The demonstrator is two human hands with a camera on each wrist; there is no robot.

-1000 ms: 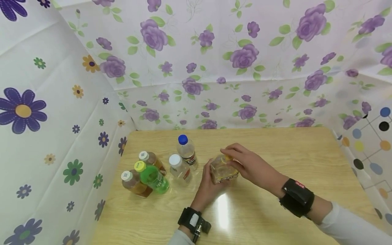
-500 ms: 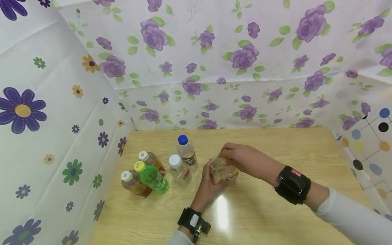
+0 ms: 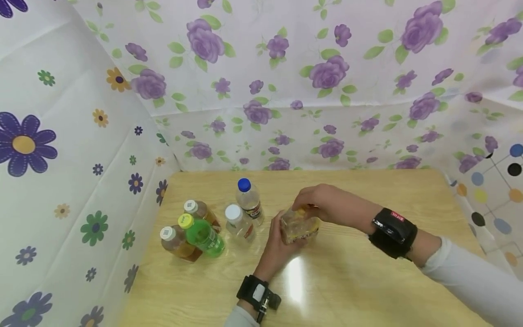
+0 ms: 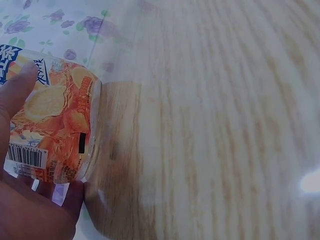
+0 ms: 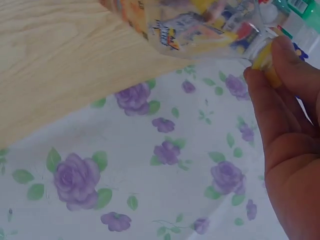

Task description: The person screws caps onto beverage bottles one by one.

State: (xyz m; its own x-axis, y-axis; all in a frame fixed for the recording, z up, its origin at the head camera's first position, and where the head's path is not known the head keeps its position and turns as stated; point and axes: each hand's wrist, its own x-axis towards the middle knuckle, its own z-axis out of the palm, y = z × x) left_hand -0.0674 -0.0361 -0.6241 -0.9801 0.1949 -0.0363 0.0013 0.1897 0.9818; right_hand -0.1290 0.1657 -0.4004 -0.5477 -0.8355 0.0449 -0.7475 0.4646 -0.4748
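Observation:
A clear, squarish plastic bottle (image 3: 297, 228) stands right of the other bottles on the wooden table. My left hand (image 3: 278, 250) grips its lower body from the left. In the left wrist view, the thumb lies across the bottle's orange, fruit-printed label (image 4: 55, 120). From the right, my right hand (image 3: 327, 203) reaches over the bottle's top. Its thumb and fingers pinch the yellow cap (image 5: 268, 64), which sits at the neck in the right wrist view. The fingers hide much of the cap in the head view.
Left of the hands stand a clear bottle with a white cap (image 3: 240, 225), one with a blue cap (image 3: 250, 202), a green bottle (image 3: 206, 238), and two amber bottles with white caps (image 3: 180, 244). Flowered cloth (image 3: 261, 81) walls off the table's back and sides.
My right hand has turned about the cap, its knuckles rising and its fingers curling further over the top. The left hand and the bottle have stayed in place.

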